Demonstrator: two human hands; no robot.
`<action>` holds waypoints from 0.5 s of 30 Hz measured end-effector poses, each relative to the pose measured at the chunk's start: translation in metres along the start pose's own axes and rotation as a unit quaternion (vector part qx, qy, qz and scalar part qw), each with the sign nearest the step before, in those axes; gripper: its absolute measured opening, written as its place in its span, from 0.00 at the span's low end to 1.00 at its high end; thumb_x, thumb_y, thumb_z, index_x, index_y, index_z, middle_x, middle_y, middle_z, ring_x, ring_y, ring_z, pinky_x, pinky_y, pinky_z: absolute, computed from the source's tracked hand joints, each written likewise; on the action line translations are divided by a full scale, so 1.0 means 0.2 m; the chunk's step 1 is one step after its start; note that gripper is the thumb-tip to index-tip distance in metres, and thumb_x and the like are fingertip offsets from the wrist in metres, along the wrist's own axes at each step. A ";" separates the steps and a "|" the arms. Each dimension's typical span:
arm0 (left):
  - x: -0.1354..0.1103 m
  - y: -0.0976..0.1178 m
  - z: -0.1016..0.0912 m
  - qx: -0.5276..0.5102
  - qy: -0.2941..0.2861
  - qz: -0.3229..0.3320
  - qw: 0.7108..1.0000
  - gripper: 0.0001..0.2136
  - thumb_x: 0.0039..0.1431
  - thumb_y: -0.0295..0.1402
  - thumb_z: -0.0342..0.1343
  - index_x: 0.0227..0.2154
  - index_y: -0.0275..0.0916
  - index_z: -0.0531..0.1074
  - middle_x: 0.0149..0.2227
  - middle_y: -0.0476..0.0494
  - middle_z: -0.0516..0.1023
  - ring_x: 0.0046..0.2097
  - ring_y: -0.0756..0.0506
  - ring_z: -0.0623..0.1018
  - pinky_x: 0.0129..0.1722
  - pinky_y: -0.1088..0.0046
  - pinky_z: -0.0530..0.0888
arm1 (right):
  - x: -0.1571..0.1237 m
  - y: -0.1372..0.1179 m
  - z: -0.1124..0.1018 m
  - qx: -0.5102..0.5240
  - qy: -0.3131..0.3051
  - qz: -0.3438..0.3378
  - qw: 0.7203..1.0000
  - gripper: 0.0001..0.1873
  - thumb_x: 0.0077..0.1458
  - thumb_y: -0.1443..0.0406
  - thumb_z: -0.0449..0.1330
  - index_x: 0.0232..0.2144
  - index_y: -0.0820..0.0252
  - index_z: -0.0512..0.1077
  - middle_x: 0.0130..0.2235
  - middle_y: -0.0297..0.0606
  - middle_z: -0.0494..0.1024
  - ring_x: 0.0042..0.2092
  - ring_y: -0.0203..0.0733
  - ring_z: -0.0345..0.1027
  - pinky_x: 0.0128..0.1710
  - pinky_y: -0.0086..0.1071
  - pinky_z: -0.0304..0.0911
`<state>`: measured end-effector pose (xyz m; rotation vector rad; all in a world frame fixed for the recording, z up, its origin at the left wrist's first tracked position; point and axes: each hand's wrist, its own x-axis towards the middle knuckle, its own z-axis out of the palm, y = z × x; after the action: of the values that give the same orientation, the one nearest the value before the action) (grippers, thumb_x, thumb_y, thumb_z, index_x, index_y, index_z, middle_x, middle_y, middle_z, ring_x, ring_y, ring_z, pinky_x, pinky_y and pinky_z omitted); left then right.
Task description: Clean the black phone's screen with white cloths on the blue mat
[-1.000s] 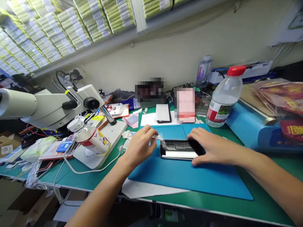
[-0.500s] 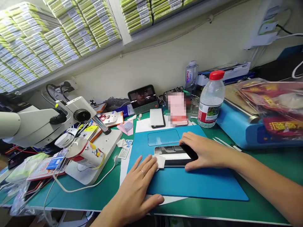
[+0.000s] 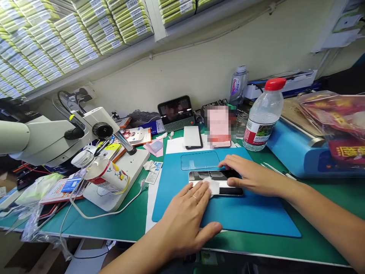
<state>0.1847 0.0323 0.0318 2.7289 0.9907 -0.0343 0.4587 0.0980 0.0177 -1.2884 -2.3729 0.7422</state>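
Note:
A phone with a dark, glossy face lies flat on the blue mat. Under the outstretched fingers of my left hand, a folded white wipe is pressed against the phone's face. My right hand grips the phone's right end, thumb on the near side and fingers at the far side. Just behind the phone, a clear glass sheet with a dark outline rests on the mat. My hands hide part of the phone.
A microscope and a tilted bottle stand at the left. A red-capped water bottle and a blue machine are at the right. Behind the mat are a small white-topped box and a display.
My left hand has slid the wipe rightward along the phone's face. My right hand has lowered the phone's tilted dark end, and the phone now looks flat. The camera view has shifted slightly.

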 end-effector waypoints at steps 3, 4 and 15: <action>-0.09 -0.03 0.04 0.045 0.015 -0.030 0.998 0.34 0.72 0.49 0.41 0.71 0.28 0.49 0.72 0.32 0.47 0.73 0.36 0.52 0.71 0.50 0.58 | 0.00 -0.02 0.00 0.023 0.020 -0.003 1.000 0.35 0.63 0.37 0.43 0.49 0.56 0.72 0.45 0.46 0.76 0.48 0.56 0.68 0.48 0.48 0.62; -0.12 -0.03 0.05 0.055 0.019 -0.031 0.998 0.34 0.72 0.48 0.41 0.71 0.28 0.50 0.72 0.31 0.47 0.73 0.36 0.52 0.71 0.50 0.59 | 0.01 -0.02 0.01 0.030 0.030 0.001 0.999 0.36 0.63 0.37 0.40 0.47 0.55 0.73 0.45 0.46 0.76 0.48 0.56 0.68 0.49 0.47 0.62; 0.20 0.10 0.03 -0.003 0.058 0.058 0.997 0.34 0.73 0.49 0.38 0.69 0.25 0.55 0.72 0.30 0.54 0.73 0.37 0.55 0.73 0.59 0.52 | 0.04 0.00 0.06 0.100 0.157 0.067 0.980 0.47 0.57 0.31 0.30 0.39 0.58 0.74 0.33 0.42 0.76 0.36 0.49 0.69 0.40 0.43 0.64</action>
<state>0.2287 0.0414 0.0260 2.8039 0.8585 0.1479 0.4478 0.1014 0.0085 -1.3760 -1.9275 0.7331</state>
